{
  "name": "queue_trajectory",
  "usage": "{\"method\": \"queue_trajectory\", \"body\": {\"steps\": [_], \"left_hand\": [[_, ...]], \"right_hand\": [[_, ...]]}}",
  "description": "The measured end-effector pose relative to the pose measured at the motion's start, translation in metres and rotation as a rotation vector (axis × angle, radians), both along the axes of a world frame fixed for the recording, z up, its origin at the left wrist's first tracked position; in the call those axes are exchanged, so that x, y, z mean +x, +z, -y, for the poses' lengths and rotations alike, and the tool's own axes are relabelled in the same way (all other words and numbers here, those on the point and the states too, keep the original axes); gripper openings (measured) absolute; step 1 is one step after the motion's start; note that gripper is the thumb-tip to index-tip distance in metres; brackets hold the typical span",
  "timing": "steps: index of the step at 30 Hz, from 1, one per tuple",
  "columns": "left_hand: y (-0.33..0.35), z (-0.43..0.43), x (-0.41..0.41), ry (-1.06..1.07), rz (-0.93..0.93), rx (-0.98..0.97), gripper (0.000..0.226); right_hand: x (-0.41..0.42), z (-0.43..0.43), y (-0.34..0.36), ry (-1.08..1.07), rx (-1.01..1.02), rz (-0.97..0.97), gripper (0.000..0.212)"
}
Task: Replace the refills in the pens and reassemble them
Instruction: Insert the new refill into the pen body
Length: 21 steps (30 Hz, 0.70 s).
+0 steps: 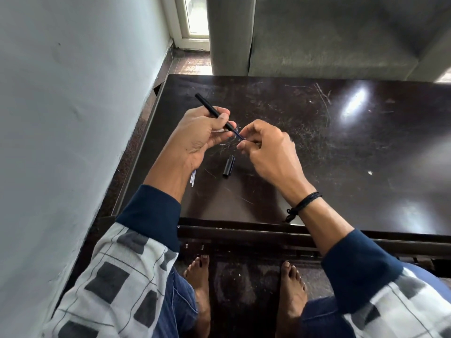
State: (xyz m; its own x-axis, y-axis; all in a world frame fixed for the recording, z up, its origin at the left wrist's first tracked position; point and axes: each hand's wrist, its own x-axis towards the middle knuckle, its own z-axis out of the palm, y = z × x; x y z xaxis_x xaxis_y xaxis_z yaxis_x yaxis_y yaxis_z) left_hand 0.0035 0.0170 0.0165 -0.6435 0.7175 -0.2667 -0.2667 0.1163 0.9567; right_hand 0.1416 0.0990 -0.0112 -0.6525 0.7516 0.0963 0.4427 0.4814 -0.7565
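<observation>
Nearest, at the bottom corners of the frame: checked sleeves with navy cuffs, and between them bare feet on the floor under the near edge of the desk.

Centre-left, raised off the desk: left hand, fingers curled round a black pen barrel and clamped on it near its open end, closed end pointing to the upper left. Just right of centre: right hand, fingers pinched together on a thin dark refill, far end of it at the barrel mouth. Likely held this way to keep the barrel steady and in line with the refill, both lifted close to the eye for so fine a fit. Going in or coming out: cannot tell.

Below the hands, at mid-frame, flat on the desk and apart from both: black pen cap, probably set aside there for the last step. Left of it, partly hidden under the left wrist: pale spare refill; old or new, cannot tell.

Round about: black cord wristband on the right wrist, grey sofa across the top, pale wall down the left. Nothing between the two hands. Worth minding: cap near under the right hand, easy to knock on lowering; black parts hard to pick out on the dark, scratched, glaring desk.
</observation>
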Motion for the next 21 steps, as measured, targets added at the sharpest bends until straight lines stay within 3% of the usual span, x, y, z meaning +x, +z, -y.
{"method": "queue_trajectory", "body": {"steps": [6,12,21], "left_hand": [[-0.001,-0.002,0.005,0.007,-0.002,-0.003,0.017],[-0.002,0.000,-0.002,0.057,0.006,0.003,0.012],[0.000,-0.001,0.006,-0.070,0.068,-0.032,0.008]], "right_hand": [[0.004,-0.001,0.004,-0.027,0.003,-0.005,0.020],[0.004,-0.004,0.005,-0.075,0.047,0.089,0.006],[0.003,-0.004,0.004,-0.064,0.007,-0.023,0.005]]}}
